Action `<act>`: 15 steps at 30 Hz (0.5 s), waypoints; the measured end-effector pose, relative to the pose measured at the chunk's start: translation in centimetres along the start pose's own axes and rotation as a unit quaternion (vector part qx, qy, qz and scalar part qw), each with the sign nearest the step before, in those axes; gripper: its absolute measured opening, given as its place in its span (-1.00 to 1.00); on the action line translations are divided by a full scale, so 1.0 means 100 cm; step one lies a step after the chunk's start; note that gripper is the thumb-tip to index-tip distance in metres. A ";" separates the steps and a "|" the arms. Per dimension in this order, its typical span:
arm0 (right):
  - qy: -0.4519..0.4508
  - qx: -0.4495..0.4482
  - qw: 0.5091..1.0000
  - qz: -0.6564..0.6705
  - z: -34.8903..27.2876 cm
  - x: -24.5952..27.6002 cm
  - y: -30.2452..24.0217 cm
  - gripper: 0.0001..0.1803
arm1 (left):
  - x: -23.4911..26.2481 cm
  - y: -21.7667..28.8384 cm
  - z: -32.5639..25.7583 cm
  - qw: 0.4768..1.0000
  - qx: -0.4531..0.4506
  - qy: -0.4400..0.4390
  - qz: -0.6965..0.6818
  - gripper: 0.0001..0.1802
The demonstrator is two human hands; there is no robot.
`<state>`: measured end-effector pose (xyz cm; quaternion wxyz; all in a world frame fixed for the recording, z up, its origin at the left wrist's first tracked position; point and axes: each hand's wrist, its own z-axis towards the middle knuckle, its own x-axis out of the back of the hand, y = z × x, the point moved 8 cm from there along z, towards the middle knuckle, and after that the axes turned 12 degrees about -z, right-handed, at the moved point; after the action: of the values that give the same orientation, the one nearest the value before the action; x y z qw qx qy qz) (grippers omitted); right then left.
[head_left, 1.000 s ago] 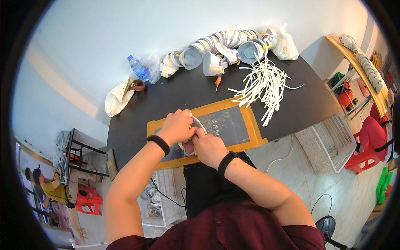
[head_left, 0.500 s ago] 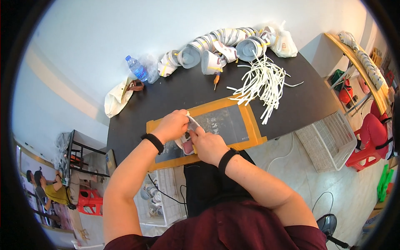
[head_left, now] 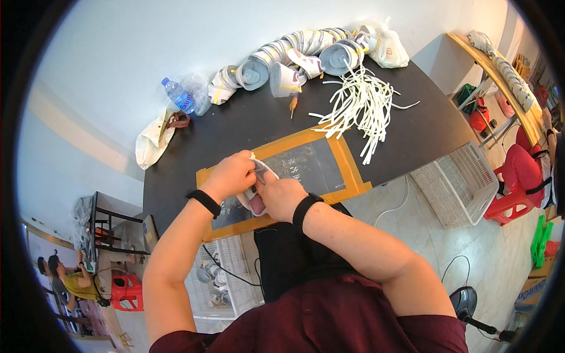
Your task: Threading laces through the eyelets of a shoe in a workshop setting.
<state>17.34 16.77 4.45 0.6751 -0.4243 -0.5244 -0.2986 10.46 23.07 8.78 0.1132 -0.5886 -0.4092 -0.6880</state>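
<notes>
Okay, so in the head view both hands are close together over the upper (head_left: 257, 205), which is right above the near-left part of a dark board (head_left: 318, 167) edged in tan tape. Left hand (head_left: 231, 175) is clamped on the far-left side of the upper, fingers curled at the rim. Right hand (head_left: 283, 197) grips its right side, thumb by the opening; can't really see the other fingertips there. A pinkish bit pokes out toward the person, and both wrists have black bands.

Board sits at the near edge of a dark table (head_left: 235, 126). Past it there's a messy bunch of white strips (head_left: 365, 106) on the right, touching the board's far edge, plus an orange-handled tool (head_left: 293, 104). More uppers (head_left: 288, 50) are stacked in a curved row along the wall, between a water bottle (head_left: 178, 96) and a tied plastic bag (head_left: 390, 49). Cloth pouch (head_left: 154, 139) lies at the table's left edge.
</notes>
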 end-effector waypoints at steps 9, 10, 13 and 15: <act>-0.019 -0.012 1.000 0.012 0.002 -0.008 0.002 -0.37 | -0.002 0.001 0.000 0.989 0.013 0.013 0.149 -0.83; -0.033 -0.031 0.998 0.036 0.007 -0.020 0.007 -0.37 | 0.001 0.002 -0.003 0.994 0.011 0.010 0.106 -0.84; -0.058 -0.030 0.997 0.033 0.005 -0.015 0.002 -0.50 | 0.005 0.001 -0.015 0.999 0.007 0.023 0.033 -0.87; -0.066 -0.011 0.998 0.008 0.001 -0.005 -0.001 -0.61 | 0.006 0.001 -0.013 1.000 0.009 0.024 0.016 -0.87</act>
<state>17.04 16.80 4.03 0.6366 -0.4544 -0.5616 -0.2701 9.36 22.30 9.43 0.1391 -0.5771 -0.4031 -0.6965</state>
